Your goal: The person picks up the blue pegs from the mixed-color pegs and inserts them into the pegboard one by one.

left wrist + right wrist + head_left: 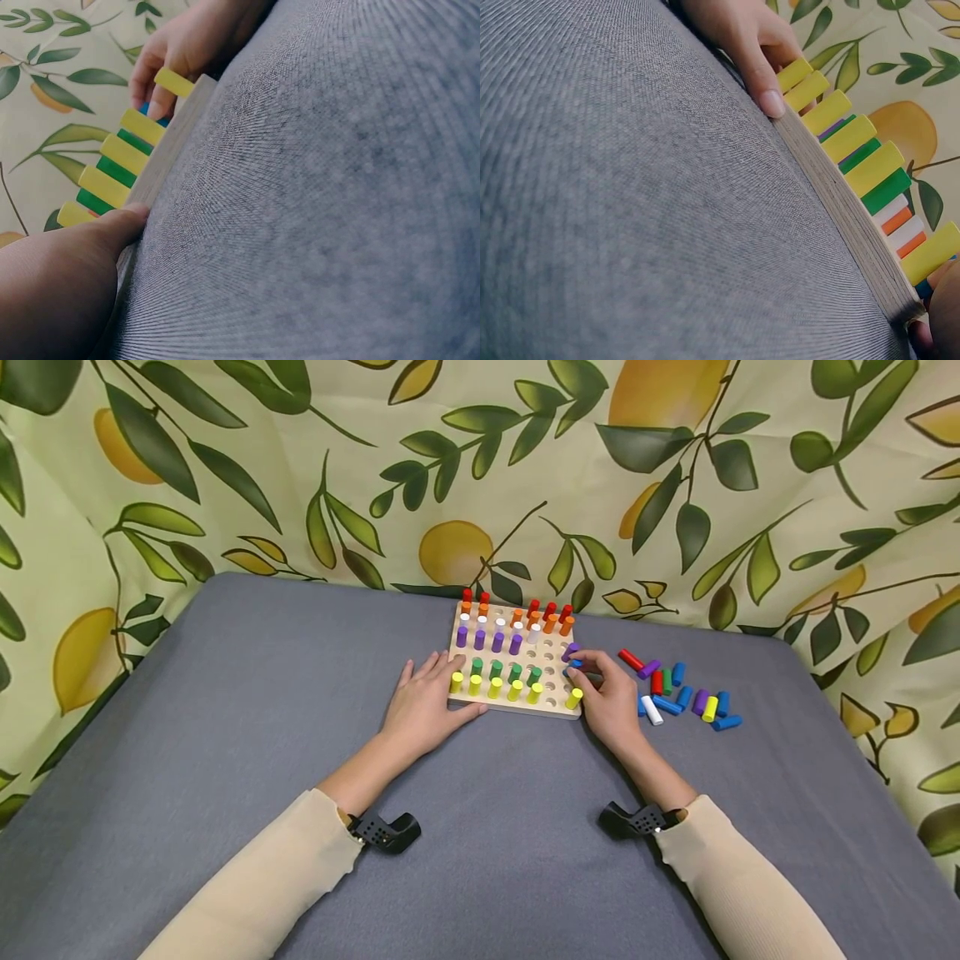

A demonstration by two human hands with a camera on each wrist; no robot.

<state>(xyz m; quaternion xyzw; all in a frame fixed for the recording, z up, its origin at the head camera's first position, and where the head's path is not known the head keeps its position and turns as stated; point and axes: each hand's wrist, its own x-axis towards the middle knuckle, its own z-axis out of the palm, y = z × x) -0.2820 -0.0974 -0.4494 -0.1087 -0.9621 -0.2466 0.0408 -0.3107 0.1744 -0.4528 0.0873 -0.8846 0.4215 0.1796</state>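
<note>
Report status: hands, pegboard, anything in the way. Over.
Left hand touching pegboard, near-left corner. Right hand pinching blue peg at right edge. Pegboard partly filled. Loose pegs off right; no obstruction seen.

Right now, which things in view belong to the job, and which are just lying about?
Belong:
- wooden board
- inserted pegs
- blue peg in the right hand
- probably the loose pegs too

Just about:
- patterned cloth
- grey cover
- wrist cameras

Grey cloth-covered surface [480, 860]; on it pale wooden pegboard [517, 710], loose coloured pegs [667, 704] scattered to right.
</note>
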